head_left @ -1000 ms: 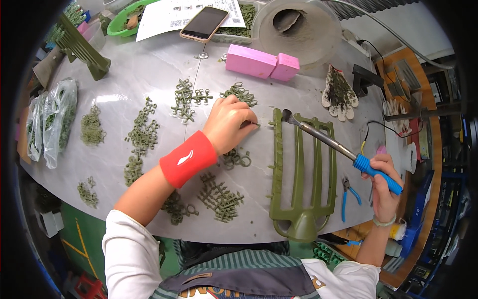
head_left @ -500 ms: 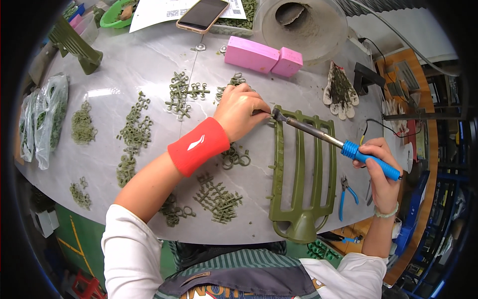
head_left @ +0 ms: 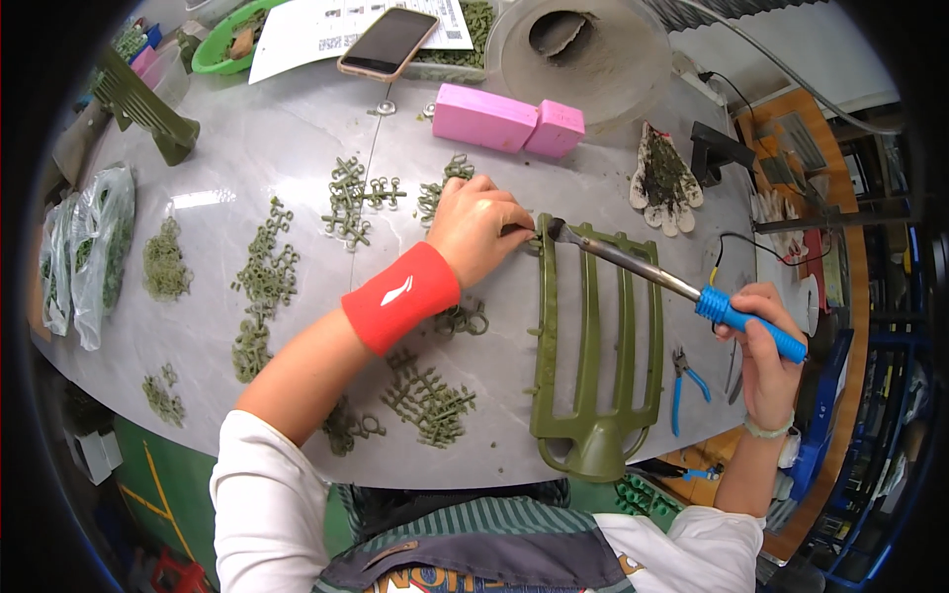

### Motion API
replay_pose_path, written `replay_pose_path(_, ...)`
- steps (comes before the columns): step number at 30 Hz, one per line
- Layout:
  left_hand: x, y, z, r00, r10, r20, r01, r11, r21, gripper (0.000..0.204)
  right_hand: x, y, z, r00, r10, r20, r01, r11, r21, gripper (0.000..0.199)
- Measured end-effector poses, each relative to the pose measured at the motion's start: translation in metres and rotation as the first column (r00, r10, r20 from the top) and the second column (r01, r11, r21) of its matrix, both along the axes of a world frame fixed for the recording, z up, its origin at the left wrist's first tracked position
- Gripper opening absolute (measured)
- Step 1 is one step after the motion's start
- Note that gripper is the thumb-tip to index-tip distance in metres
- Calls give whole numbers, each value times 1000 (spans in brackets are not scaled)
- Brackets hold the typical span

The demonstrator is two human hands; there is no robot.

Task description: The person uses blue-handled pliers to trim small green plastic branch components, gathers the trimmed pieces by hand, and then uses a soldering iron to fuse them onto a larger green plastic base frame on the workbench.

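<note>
In my right hand is a soldering iron with a blue handle, my fingers wrapped round it. Its broad dark tip rests at the upper left corner of an olive-green plastic rake-like frame, which lies flat with its socket end toward me. My left hand wears a red wristband and pinches at that same corner, beside the tip. A small dark-green piece shows partly at its fingertips, too hidden to name. Several small pegs stick out along the frame's left edge.
Clusters of small green moulded parts lie left of the frame. Blue-handled cutters and a stained glove lie to its right. Pink blocks, a phone and a large greyish tub stand farther back. Plastic bags lie far left.
The iron's tip has drawn slightly right, away from my left fingertips, and my right hand has shifted a little right and down. My left hand stays at the corner. The whole view has shifted slightly.
</note>
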State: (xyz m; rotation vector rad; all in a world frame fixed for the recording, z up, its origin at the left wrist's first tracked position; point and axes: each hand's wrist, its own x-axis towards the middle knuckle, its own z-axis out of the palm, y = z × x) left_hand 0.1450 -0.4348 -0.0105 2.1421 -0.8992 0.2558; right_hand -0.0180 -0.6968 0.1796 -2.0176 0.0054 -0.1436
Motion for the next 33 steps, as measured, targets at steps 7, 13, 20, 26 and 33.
replay_pose_path(7, 25, 27, 36, 997, -1, 79, 4, 999, -35, 17, -32, -23, -4, 991, -135, -3, 133, 974, 184, 20)
replay_pose_path(13, 136, 72, 72, 944, 280, 176, -282, 959, -15, 12, -45, -29, -16, 975, -220, -19, 216, 934, 284, 21)
replay_pose_path(20, 238, 24, 45, 953, 297, 64, -281, 781, 557, 17, -55, -27, -17, 960, -280, -31, 276, 916, 292, 21)
replay_pose_path(26, 235, -10, 46, 927, 372, 54, -329, 731, 598, 18, -74, -35, -21, 929, -368, -35, 363, 892, 270, 21)
replay_pose_path(33, 231, 17, 45, 918, 380, 117, -394, 828, 400, 25, -66, -34, -20, 950, -312, -9, 299, 902, 311, 21)
